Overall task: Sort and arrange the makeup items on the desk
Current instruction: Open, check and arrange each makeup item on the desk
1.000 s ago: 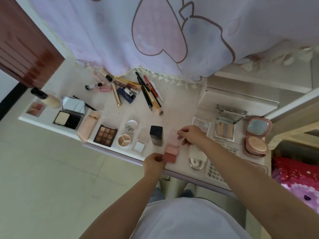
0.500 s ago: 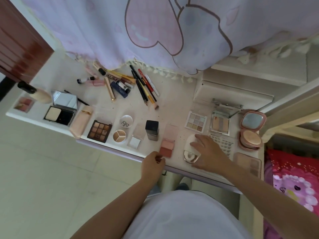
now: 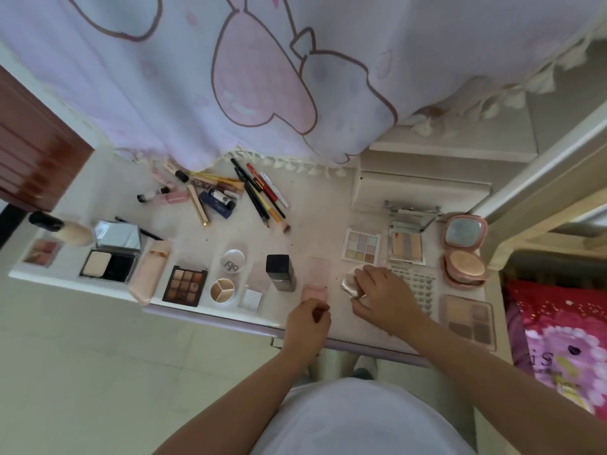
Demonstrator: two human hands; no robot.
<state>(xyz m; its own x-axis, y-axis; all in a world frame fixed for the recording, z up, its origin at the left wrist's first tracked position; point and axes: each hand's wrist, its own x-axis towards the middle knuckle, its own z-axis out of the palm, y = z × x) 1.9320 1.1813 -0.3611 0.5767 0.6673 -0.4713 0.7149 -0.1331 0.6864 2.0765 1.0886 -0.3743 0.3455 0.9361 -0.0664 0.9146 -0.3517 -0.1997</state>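
Observation:
Makeup items lie in a row along the white desk's (image 3: 315,221) front edge. My right hand (image 3: 382,295) grips a shiny silver oval compact (image 3: 351,284) between thumb and fingers. My left hand (image 3: 308,318), fingers curled, touches the near end of an open pink blush case (image 3: 314,292); whether it pinches the case I cannot tell. Left of these stand a black square bottle (image 3: 280,271), a small clear case (image 3: 252,297), a round three-part pot (image 3: 222,289) and a brown eyeshadow palette (image 3: 185,284).
Pencils and tubes (image 3: 253,192) lie piled at the back under a hanging pink curtain (image 3: 262,77). Right of my hand are a pastel palette (image 3: 361,246), a lash tray (image 3: 417,287), a round pink compact (image 3: 464,254) and a neutral palette (image 3: 468,315). A mirrored powder compact (image 3: 110,254) sits far left.
My right hand left the pink blush case, moved right and down to the silver compact and took hold of it. My left hand stays at the blush case's near end.

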